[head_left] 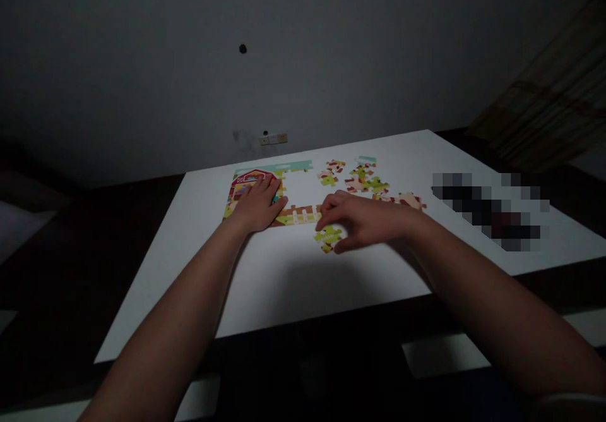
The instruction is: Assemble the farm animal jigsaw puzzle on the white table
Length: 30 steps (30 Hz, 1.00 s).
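Note:
A partly assembled jigsaw puzzle [255, 179] with a red barn picture lies on a white table [284, 270]. My left hand [259, 204] rests flat on the assembled part, fingers stretched out over the barn. My right hand [362, 220] is curled over a green and yellow puzzle piece [327, 237], pinching it between thumb and fingers just below the brown fence strip [300, 213] of the puzzle. Several loose pieces [362, 182] lie scattered behind my right hand.
A blurred-out dark object [492, 210] sits on the right part of the table. A wall with a socket plate [273, 138] stands behind the table. The floor around is dark, and a striped curtain [553, 106] hangs at the right.

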{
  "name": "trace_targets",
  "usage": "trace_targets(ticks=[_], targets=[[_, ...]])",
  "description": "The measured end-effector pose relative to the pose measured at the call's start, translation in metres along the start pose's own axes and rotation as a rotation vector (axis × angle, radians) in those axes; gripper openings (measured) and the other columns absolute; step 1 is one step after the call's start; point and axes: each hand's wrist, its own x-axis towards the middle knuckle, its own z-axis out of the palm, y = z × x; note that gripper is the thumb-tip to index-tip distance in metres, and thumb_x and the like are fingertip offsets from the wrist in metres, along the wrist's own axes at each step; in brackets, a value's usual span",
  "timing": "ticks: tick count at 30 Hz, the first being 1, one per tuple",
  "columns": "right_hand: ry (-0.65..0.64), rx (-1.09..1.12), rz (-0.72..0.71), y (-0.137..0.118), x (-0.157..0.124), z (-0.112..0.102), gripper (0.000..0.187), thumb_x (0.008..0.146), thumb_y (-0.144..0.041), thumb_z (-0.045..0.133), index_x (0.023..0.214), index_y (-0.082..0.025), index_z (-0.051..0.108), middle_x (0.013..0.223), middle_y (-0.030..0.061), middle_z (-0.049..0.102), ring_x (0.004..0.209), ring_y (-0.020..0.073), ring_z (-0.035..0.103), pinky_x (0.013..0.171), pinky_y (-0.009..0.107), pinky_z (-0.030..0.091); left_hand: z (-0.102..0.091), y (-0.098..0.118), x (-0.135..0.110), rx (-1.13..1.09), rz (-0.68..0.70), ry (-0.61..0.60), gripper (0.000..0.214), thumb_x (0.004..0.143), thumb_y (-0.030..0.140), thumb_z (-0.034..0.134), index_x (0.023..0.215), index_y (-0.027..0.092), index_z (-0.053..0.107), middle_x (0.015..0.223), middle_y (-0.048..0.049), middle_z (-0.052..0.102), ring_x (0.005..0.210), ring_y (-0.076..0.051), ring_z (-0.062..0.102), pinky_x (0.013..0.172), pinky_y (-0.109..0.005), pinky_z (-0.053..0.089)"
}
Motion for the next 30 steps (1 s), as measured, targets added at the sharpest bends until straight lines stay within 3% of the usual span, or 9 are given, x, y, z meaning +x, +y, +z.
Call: trace_targets(ticks=[5, 14, 19, 22, 25, 27, 30], targets=[[-0.013, -0.009, 0.026, 0.002, -0.001, 0.0, 0.054, 0.082, -0.037, 0.104, 0.134, -0.03, 0.089, 0.135, 0.011, 0.071, 0.13, 0.035, 0.065, 0.12, 0.053, 0.05, -0.004, 0.005, -0.001, 0.057, -0.035, -0.06, 0.079, 0.12, 0.061, 0.03, 0.187, 0.02, 0.031, 0.197, -0.014, 0.019, 0.184, -0.037, 0.016, 0.146, -0.062, 0.019], [-0.051, 0.011, 0.042, -0.005, 0.001, 0.003, 0.061, 0.086, -0.044, 0.102, 0.144, -0.031, 0.086, 0.137, 0.012, 0.068, 0.134, 0.036, 0.062, 0.125, 0.055, 0.048, -0.011, 0.007, -0.012, 0.071, -0.082, -0.092, 0.081, 0.117, 0.062, 0.031, 0.187, 0.02, 0.03, 0.197, -0.014, 0.02, 0.183, -0.039, 0.017, 0.146, -0.062, 0.021], [-0.065, 0.0, 0.01, -0.008, 0.003, 0.007, 0.046, 0.09, -0.038, 0.097, 0.134, -0.029, 0.09, 0.135, 0.0131, 0.066, 0.131, 0.0351, 0.061, 0.122, 0.054, 0.048, -0.018, 0.002, -0.015, 0.052, -0.071, -0.159, 0.084, 0.114, 0.063, 0.035, 0.183, 0.015, 0.034, 0.196, -0.02, 0.023, 0.182, -0.042, 0.02, 0.144, -0.066, 0.025], [-0.081, 0.039, 0.001, -0.011, 0.002, 0.007, 0.043, 0.087, -0.033, 0.097, 0.129, -0.032, 0.09, 0.135, 0.0111, 0.067, 0.132, 0.0344, 0.061, 0.123, 0.053, 0.049, -0.021, 0.004, -0.015, 0.048, -0.042, -0.101, 0.076, 0.112, 0.061, 0.043, 0.17, 0.013, 0.051, 0.184, -0.0264, 0.045, 0.171, -0.046, 0.043, 0.137, -0.064, 0.038], [-0.123, 0.062, 0.002, -0.017, 0.001, 0.006, 0.043, 0.084, -0.025, 0.096, 0.126, -0.032, 0.088, 0.138, 0.0104, 0.066, 0.137, 0.0351, 0.059, 0.126, 0.055, 0.048, -0.02, 0.008, -0.013, 0.053, -0.072, 0.053, 0.06, 0.113, 0.053, 0.046, 0.151, 0.011, 0.065, 0.161, -0.0281, 0.065, 0.151, -0.046, 0.062, 0.128, -0.059, 0.049], [-0.144, 0.072, 0.002, -0.022, 0.0, 0.005, 0.044, 0.083, -0.019, 0.093, 0.125, -0.032, 0.087, 0.14, 0.0102, 0.066, 0.139, 0.035, 0.058, 0.127, 0.055, 0.047, -0.016, 0.008, -0.009, 0.049, -0.077, 0.14, 0.051, 0.114, 0.046, 0.044, 0.143, 0.012, 0.069, 0.153, -0.0271, 0.07, 0.147, -0.044, 0.065, 0.127, -0.058, 0.05], [-0.155, 0.113, -0.012, -0.028, -0.001, 0.002, 0.042, 0.082, -0.014, 0.091, 0.119, -0.031, 0.085, 0.137, 0.0091, 0.069, 0.138, 0.0338, 0.061, 0.125, 0.054, 0.049, -0.009, 0.001, -0.002, 0.011, -0.07, 0.159, 0.052, 0.116, 0.041, 0.041, 0.15, 0.012, 0.067, 0.169, -0.0258, 0.061, 0.164, -0.042, 0.052, 0.138, -0.059, 0.039]])
